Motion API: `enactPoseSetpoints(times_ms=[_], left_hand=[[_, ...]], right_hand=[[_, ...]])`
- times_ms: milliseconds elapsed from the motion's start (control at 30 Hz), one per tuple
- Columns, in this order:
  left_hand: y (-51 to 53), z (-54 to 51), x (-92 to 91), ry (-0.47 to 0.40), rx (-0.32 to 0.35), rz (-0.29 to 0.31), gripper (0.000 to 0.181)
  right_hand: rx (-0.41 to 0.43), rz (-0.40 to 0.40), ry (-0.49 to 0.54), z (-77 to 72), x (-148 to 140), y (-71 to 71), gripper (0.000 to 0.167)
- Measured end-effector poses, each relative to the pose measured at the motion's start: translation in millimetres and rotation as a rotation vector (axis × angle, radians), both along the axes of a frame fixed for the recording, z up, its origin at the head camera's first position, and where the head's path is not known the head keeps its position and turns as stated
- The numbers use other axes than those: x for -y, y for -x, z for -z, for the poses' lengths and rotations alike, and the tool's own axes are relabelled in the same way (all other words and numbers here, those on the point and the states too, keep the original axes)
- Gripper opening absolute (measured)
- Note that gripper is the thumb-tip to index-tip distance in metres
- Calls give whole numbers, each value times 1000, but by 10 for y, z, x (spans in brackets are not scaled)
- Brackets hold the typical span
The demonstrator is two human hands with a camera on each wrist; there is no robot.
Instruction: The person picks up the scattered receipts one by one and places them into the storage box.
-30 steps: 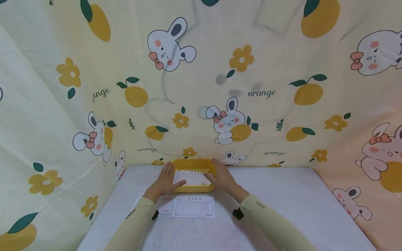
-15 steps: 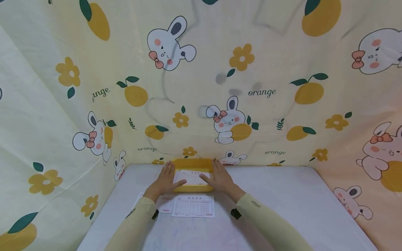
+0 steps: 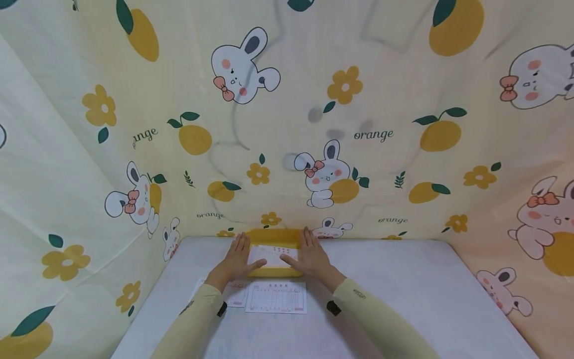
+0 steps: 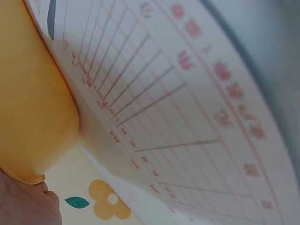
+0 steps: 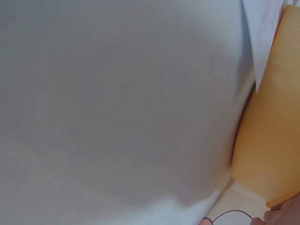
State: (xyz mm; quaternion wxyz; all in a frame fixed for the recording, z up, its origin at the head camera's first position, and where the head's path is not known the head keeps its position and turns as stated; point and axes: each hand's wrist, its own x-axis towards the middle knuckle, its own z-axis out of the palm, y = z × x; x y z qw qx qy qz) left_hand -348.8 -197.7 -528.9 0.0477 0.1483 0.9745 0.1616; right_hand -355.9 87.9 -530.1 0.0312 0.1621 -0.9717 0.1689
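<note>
A yellow plastic tray (image 3: 275, 272) sits at the back of the table, with a white printed form (image 3: 269, 256) lying inside it. My left hand (image 3: 234, 260) lies along the tray's left side, fingers straight, thumb reaching over the front corner. On the opposite side, my right hand (image 3: 312, 257) rests against the tray with straight fingers, its thumb stretched over the front right part. Both wrist views show the tray's yellow wall (image 4: 35, 93) up close, with only part of each hand in sight.
In front of the tray, a form with a red-lined grid (image 3: 275, 297) lies flat on the white table (image 3: 394, 294). Another form (image 3: 235, 293) lies left of it, partly hidden by my left forearm. A patterned cloth curtain (image 3: 385, 179) rises directly behind the tray.
My right hand has moved left, its thumb now reaching farther over the tray. The tray's visible right edge has shifted slightly left. My left hand stays about where it was.
</note>
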Motion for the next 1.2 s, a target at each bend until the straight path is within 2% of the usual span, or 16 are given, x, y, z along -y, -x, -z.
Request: enactPoseSetpoints(times_ms=[100, 367, 567, 667, 800, 1000, 1100, 1200], left_hand=[[5, 21, 1, 3, -5, 0, 126], [16, 52, 27, -85, -14, 5, 127], [20, 68, 49, -164, -25, 12, 115], [-1, 44, 69, -206, -14, -11, 106], [-46, -11, 161, -273, -17, -52, 93], [-135, -37, 378, -322, -37, -62, 83], [-206, -52, 485, -348, -22, -84, 82], [-299, -66, 585, -367, 20, -140, 81]], right_hand=[[8, 4, 15, 3, -3, -15, 127], [13, 28, 41, 29, 9, -16, 128], [4, 30, 41, 45, 10, -8, 127], [-2, 34, 17, 62, 7, 3, 127], [-3, 28, 4, 66, 17, 11, 127], [-13, 30, -29, 77, 7, 19, 126], [-16, 26, -11, 79, 3, 20, 126], [-12, 20, -6, 60, 10, 12, 126]])
